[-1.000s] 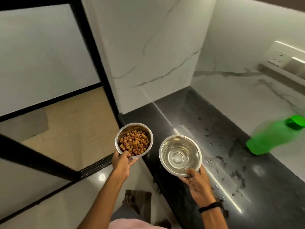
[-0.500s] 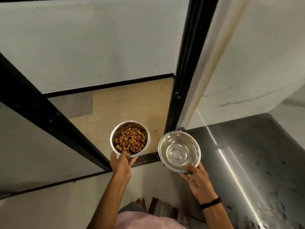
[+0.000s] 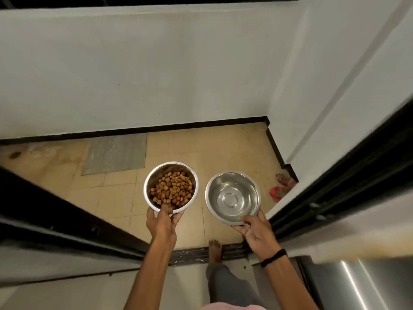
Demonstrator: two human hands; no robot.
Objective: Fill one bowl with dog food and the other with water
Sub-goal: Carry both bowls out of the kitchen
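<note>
My left hand [image 3: 162, 221] grips the near rim of a steel bowl [image 3: 152, 177] that holds brown dog food kibble [image 3: 171, 190]. A second steel bowl [image 3: 232, 195], shiny inside with what looks like clear water, is held at its near rim by my right hand [image 3: 257, 231]. Both bowls hang level in the air, side by side, above a beige tiled floor [image 3: 201, 148] seen through a doorway.
A black sliding door frame [image 3: 73, 222] runs on the left and another black door frame [image 3: 335, 186] on the right. A grey mat [image 3: 116, 153] lies by the white wall [image 3: 156, 70]. Red cloth [image 3: 282, 186] lies in the right corner. My bare foot [image 3: 215, 249] stands on the door track.
The view has swung left from the black countertop to the doorway. Both bowls stayed in my hands and now hang over the tiled floor beyond the door track.
</note>
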